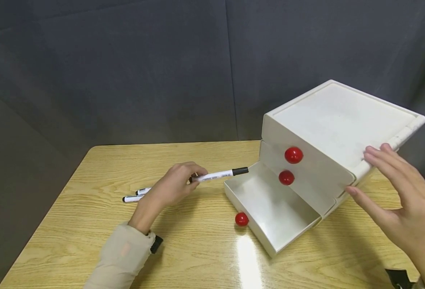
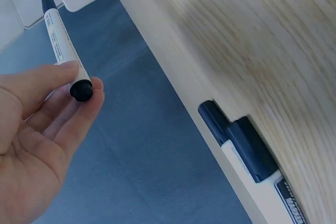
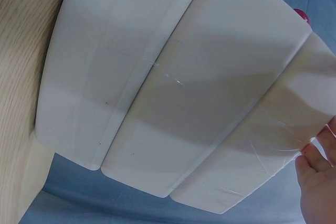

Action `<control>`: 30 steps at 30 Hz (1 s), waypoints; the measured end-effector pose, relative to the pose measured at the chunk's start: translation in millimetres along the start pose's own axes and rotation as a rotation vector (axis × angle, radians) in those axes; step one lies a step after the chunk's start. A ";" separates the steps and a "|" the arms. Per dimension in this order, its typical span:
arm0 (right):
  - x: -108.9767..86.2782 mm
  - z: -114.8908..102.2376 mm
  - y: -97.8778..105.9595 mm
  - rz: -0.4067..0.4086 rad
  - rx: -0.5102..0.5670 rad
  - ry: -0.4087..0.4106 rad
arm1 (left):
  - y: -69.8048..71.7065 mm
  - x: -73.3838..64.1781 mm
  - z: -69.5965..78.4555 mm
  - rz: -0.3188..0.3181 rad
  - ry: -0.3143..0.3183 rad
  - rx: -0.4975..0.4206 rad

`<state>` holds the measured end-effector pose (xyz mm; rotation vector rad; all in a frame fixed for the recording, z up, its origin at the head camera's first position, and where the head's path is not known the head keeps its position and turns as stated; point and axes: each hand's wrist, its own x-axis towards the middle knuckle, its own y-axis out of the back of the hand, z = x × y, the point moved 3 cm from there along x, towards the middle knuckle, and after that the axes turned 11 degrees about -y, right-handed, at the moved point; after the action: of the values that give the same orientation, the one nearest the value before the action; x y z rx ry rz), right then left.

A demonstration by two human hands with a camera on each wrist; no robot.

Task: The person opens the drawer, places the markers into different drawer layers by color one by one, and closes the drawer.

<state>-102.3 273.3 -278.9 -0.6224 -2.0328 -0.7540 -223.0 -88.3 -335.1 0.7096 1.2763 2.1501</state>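
My left hand (image 1: 176, 182) pinches a white marker (image 1: 217, 175) with black ends between thumb and fingertips. It holds the marker above the table, the black cap pointing right toward a white drawer box (image 1: 346, 120). The bottom drawer (image 1: 270, 208) of this box is pulled out, and its inside looks bare. Two upper drawers with red knobs (image 1: 293, 155) are closed. My right hand (image 1: 404, 196) touches the box's near right edge, fingers extended on the top edge and thumb at the front corner. In the right wrist view the box's side panel (image 3: 199, 93) fills most of the picture.
Two more white markers (image 1: 133, 198) lie side by side on the wooden table (image 1: 89, 224), partly behind my left wrist. The open drawer's red knob (image 1: 241, 219) sticks out toward the left. A dark grey curtain (image 1: 144, 80) hangs behind the table.
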 end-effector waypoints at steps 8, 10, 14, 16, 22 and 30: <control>-0.4 0.5 -0.6 0.002 0.006 0.003 | -4.3 5.7 11.6 -0.006 -0.044 0.003; -0.6 0.5 -0.9 0.002 0.009 0.004 | -5.5 6.9 14.6 0.000 -0.066 0.014; -0.7 0.4 -1.4 0.003 0.013 0.007 | -7.5 9.3 19.5 0.005 -0.091 0.019; -0.8 0.4 -1.5 0.003 0.014 0.007 | -8.3 10.5 21.8 0.003 -0.100 0.017; -0.8 0.7 -1.1 0.006 0.008 0.009 | -10.6 15.4 29.5 -0.011 -0.118 0.002; -1.2 2.1 -0.7 -0.003 0.001 0.004 | -14.2 21.4 38.8 -0.037 -0.151 -0.003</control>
<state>-103.4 274.1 -281.0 -0.6167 -2.0308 -0.7562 -209.7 -44.2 -328.2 0.8241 1.1968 2.0275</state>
